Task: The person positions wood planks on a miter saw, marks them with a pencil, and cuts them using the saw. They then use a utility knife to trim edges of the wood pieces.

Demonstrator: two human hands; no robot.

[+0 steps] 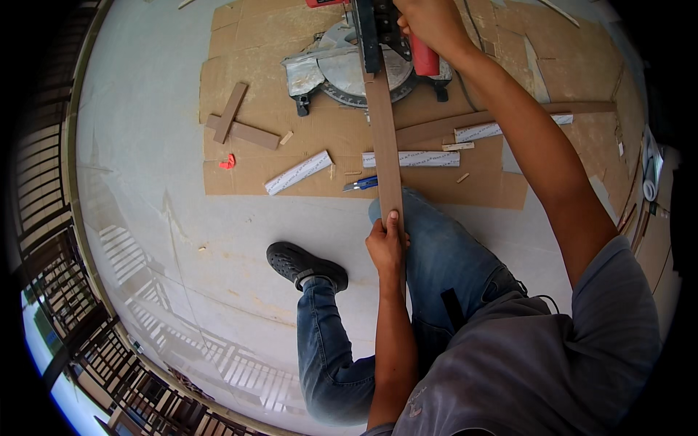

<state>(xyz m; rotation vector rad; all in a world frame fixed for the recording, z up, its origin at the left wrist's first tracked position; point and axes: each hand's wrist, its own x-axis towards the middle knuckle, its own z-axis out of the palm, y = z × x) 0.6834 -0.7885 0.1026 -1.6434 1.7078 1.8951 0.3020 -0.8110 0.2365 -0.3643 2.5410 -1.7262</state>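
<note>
My left hand [387, 245] grips a long brown plank [385, 145], which runs away from me onto the bed of a miter saw [327, 69], under its dark upper assembly. At the top, my right hand [429, 25] is closed on the saw's handle, above a red housing [425, 58]; the fingers are partly hidden. Where the plank meets the blade is hidden. Beside the plank lies a blue utility knife [360, 183].
Cardboard [240, 174] covers the floor, with several brown offcuts [258, 136], white wrapped strips [298, 172], a red scrap [227, 161] and a cable [462, 87]. A railing [58, 240] borders the left; a paper roll [649, 182] lies right. My bent legs are below the cardboard's edge.
</note>
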